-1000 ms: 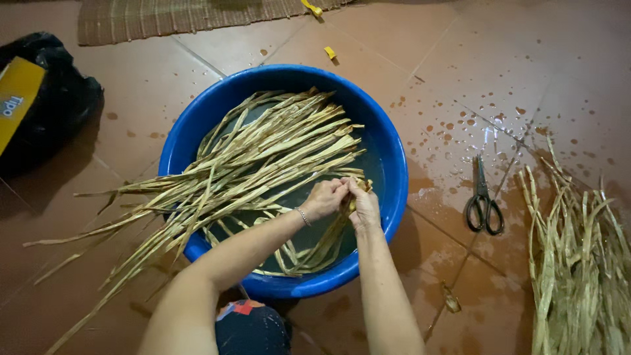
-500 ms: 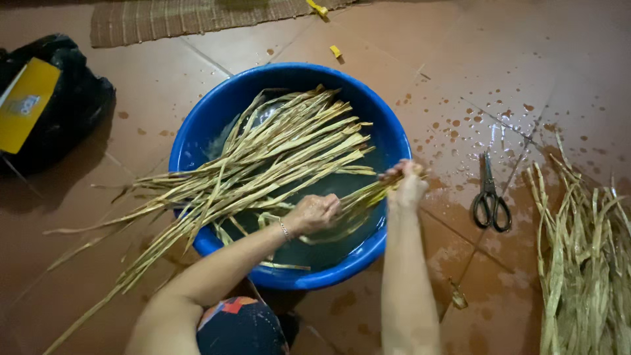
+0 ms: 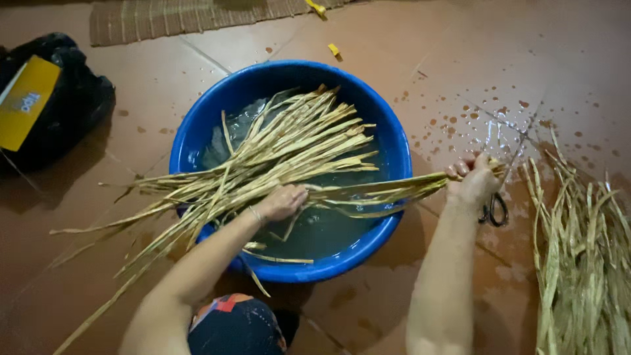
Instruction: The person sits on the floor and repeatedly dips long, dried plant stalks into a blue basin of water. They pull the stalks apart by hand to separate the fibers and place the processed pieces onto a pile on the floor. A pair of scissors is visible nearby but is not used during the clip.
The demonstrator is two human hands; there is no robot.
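The right hand is closed around the end of a small bunch of wet fibre strips, holding them out past the right rim of the blue basin so that they stretch level from the water to the fist. The left hand lies curled, palm down, on the larger sheaf of dried strips that rests across the basin; its fingers press on the stalks more than clasp them, and it seems to pin the sheaf so that only the pulled strips come free. That sheaf lies slantwise, its cut ends over the water near the far right of the basin and its long tails hanging over the near left rim onto the tiled floor. Shallow water stands in the basin, probably there to soften the strips. Just beyond the right hand, on the wet, splashed part of the floor, lie dark-handled scissors, partly hidden by the fist. At the right edge of the floor a loose heap of strips lies apart from the basin, likely kept separate from those soaking. A black bag with a yellow card on it sits at the far left, and a woven mat runs along the far edge.
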